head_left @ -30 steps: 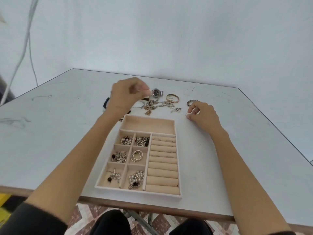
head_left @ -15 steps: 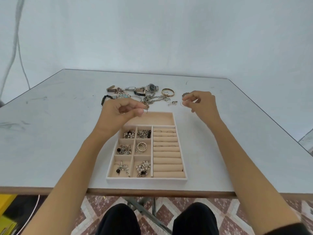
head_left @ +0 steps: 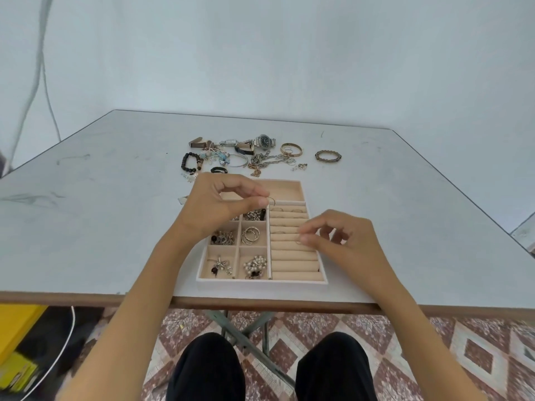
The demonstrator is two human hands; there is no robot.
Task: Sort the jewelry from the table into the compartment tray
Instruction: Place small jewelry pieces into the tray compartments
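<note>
Pale wall (head_left: 289, 53) backing a grey counter (head_left: 115, 227); patterned floor tiles (head_left: 477, 357) showing below its near edge.

1. Compartment tray (head_left: 260, 282): sitting on the counter directly beneath the fingers of both hands.
2. Left hand (head_left: 215, 206): hovering over the tray's far left part, thumb and forefinger pinching a thin hoop (head_left: 272, 200). The hoop is sticking out to the right of those fingertips, above the far end of the ring rolls (head_left: 292, 256).
3. Right hand (head_left: 350, 244): thumb and forefinger tips pressing together just over a middle ring roll, the other fingers curling loosely. Whether anything is sitting between the tips cannot be told.
4. Sorted pieces lying between the two hands and nearer than them: silver hoops (head_left: 250, 235), pearl cluster (head_left: 254, 266).
5. Unsorted jewelry lying on the counter beyond the fingers: watch (head_left: 264, 141), gold bangle (head_left: 291, 149), braided bracelet (head_left: 327, 155), dark bead bracelet (head_left: 191, 162), chains (head_left: 266, 162).
</note>
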